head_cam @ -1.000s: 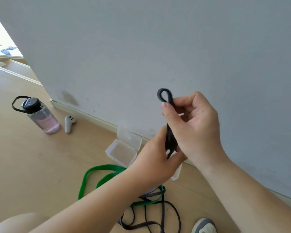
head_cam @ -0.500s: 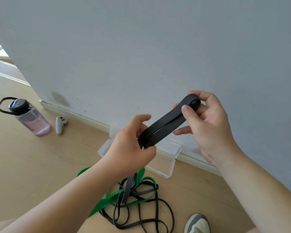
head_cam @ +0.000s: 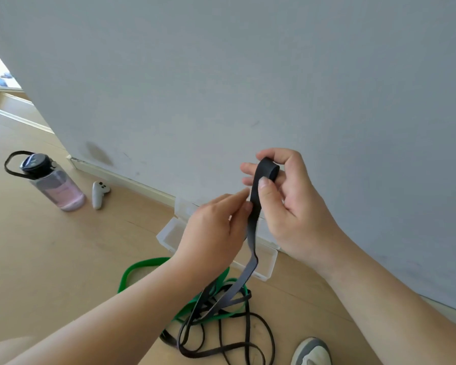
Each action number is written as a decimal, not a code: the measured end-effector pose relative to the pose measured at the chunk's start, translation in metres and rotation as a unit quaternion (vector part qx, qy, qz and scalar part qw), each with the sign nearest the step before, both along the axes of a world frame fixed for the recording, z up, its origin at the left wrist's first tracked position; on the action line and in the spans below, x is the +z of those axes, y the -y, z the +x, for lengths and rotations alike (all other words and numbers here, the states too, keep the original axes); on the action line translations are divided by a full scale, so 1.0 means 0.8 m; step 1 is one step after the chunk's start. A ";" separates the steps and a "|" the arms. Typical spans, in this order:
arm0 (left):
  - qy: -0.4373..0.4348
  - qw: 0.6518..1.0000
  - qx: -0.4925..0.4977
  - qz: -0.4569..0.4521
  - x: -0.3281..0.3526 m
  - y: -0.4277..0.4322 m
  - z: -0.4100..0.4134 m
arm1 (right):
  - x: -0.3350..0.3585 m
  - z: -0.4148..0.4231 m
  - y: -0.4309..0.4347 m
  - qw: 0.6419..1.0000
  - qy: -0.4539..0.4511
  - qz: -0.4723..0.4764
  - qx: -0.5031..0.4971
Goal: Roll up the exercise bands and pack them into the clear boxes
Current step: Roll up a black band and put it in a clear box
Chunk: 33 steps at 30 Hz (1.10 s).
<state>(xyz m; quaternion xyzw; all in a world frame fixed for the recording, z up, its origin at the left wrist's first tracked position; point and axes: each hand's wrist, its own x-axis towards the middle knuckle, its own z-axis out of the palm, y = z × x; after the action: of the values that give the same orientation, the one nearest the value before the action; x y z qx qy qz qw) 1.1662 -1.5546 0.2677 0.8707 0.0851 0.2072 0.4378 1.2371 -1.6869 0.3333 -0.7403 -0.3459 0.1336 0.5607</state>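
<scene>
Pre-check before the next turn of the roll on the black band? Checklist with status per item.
1. Right hand grips the rolled end of the black band: ok.
2. Left hand pinches the band just below the roll: ok.
3. Roll tight and even: cannot tell, only the first turn shows.
4. Hanging tail free to feed: not ok, its loops on the floor cross the green band.
5. Clear box open by the wall: ok.
</scene>
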 end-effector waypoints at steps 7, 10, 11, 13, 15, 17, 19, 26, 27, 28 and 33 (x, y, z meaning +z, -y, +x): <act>-0.124 0.980 -0.124 -0.090 0.002 -0.007 -0.005 | -0.004 0.004 -0.001 0.996 0.043 0.029 -0.070; -0.214 0.960 -0.128 -0.125 -0.005 0.002 -0.013 | -0.006 0.009 0.002 0.994 0.046 0.030 -0.096; -0.220 0.955 -0.121 -0.158 -0.003 0.003 -0.014 | -0.008 0.015 0.005 0.992 0.041 0.033 -0.113; -0.193 0.951 -0.093 -0.221 0.004 -0.001 -0.015 | -0.014 0.035 0.018 0.984 0.013 0.036 -0.176; -0.144 0.963 -0.059 -0.222 0.017 -0.008 -0.013 | -0.023 0.054 0.035 0.971 -0.034 0.006 -0.238; -0.110 0.976 -0.026 -0.187 0.026 -0.014 -0.016 | -0.030 0.059 0.047 0.963 -0.076 -0.083 -0.244; -0.099 0.985 -0.012 -0.144 0.032 -0.013 -0.023 | -0.038 0.060 0.052 0.953 -0.101 -0.177 -0.224; -0.070 0.970 -0.012 -0.234 0.039 0.000 -0.027 | -0.023 0.017 0.045 0.979 0.020 -0.199 0.035; -0.058 0.963 -0.006 -0.263 0.041 0.000 -0.027 | -0.022 0.012 0.043 0.981 -0.001 -0.188 0.042; -0.046 0.960 -0.001 -0.276 0.041 -0.001 -0.027 | -0.021 0.010 0.041 0.984 -0.022 -0.174 0.030; -0.023 0.960 -0.034 -0.277 0.034 -0.008 -0.030 | -0.012 0.009 0.037 0.996 -0.027 -0.090 -0.008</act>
<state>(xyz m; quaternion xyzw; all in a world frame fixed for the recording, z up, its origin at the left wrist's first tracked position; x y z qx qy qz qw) 1.1426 -1.5482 0.2952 0.7220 0.1201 0.1403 0.6668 1.2442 -1.7167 0.3241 -0.7868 -0.3109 0.1799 0.5020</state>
